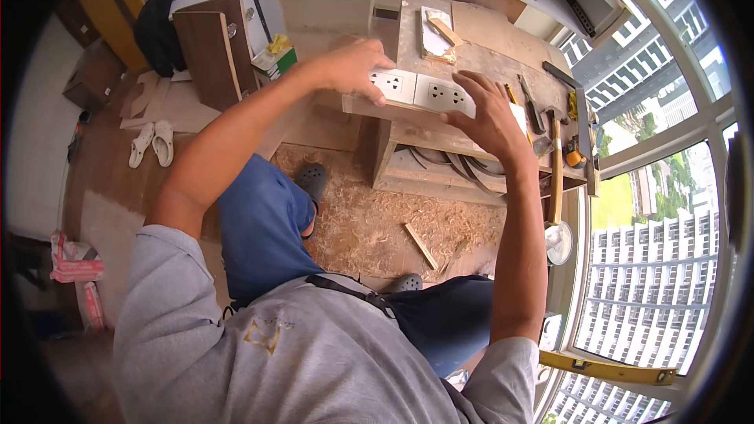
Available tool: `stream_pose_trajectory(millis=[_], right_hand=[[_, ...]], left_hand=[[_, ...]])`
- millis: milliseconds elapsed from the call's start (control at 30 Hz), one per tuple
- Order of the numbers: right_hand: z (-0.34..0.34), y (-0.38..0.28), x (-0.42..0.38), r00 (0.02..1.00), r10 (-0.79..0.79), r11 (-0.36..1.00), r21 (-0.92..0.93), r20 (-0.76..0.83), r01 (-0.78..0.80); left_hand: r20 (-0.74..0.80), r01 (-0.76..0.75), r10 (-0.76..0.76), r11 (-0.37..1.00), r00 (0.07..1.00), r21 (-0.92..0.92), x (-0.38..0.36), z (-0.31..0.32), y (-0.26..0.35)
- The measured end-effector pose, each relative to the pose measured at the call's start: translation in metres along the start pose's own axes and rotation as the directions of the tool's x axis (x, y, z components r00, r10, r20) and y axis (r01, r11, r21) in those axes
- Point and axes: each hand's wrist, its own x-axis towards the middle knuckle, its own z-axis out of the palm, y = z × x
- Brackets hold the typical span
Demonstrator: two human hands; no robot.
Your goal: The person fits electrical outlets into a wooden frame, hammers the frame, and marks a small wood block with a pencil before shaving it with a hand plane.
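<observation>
Two white power outlets (437, 95) sit side by side at the front edge of the wooden bench, their socket holes facing up. My left hand (351, 71) closes on the left end of the pair, thumb at the front and fingers at the back. At the right end, my right hand (496, 116) has its thumb along the front edge and its fingers over the back. A further white piece (518, 115) shows just past my right hand, partly hidden by it.
On the bench (495, 55) lie a wood block (437, 34), a hammer (557, 157), a chisel-like tool (532, 106) and a tape measure (576, 159). Cables (471, 166) fill the shelf below. Shavings and a wood strip (421, 246) cover the floor. A spirit level (605, 367) is by the window.
</observation>
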Motion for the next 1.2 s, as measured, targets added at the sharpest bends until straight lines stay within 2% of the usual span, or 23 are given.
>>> stream_pose_trajectory(millis=[33,100,167,233,433,567,767,967,1033,1133,1200], right_hand=[[0.004,-0.002,0.011,1.0,0.008,1.0,-0.007,0.002,-0.008],[0.014,-0.002,0.03,0.986,0.013,1.0,0.007,0.167,-0.014],[0.02,0.0,0.041,0.983,0.004,1.0,-0.023,0.184,0.0],[0.014,-0.006,0.049,0.929,0.112,0.986,0.075,0.354,-0.147],[0.019,0.001,0.046,0.964,0.032,0.985,0.154,0.263,-0.075],[0.021,0.002,0.046,0.962,0.051,0.991,0.107,0.267,-0.082],[0.021,0.001,0.043,0.966,0.078,0.98,0.159,0.246,-0.119],[0.022,0.006,0.045,0.97,0.03,0.989,0.131,0.239,-0.063],[0.019,0.004,0.047,0.955,0.074,0.99,0.098,0.288,-0.106],[0.02,0.002,0.048,0.961,0.051,0.995,0.069,0.271,-0.072],[0.017,-0.003,0.045,0.959,0.084,0.99,0.085,0.271,-0.111]], left_hand=[[-0.01,0.008,-0.009,1.0,1.0,-0.017,0.001,0.001,0.0],[-0.024,0.014,-0.015,0.999,1.0,-0.043,0.002,0.003,-0.001],[-0.04,0.033,-0.036,0.997,0.999,-0.065,0.002,0.003,-0.002],[-0.047,0.027,-0.03,0.998,0.998,-0.061,0.006,0.004,-0.005],[-0.103,0.0,-0.008,0.997,0.995,-0.083,0.004,0.013,-0.01],[-0.134,-0.015,0.002,0.996,0.991,-0.091,0.003,0.016,-0.011],[-0.137,-0.027,0.017,0.997,0.99,-0.07,0.0,0.017,-0.01],[-0.134,-0.004,-0.008,0.996,0.991,-0.092,-0.001,0.016,-0.007],[-0.13,-0.008,-0.004,0.996,0.991,-0.09,0.0,0.016,-0.009],[-0.135,-0.003,-0.012,0.994,0.991,-0.107,0.0,0.016,-0.009],[-0.14,0.009,-0.026,0.992,0.99,-0.122,-0.001,0.016,-0.007]])
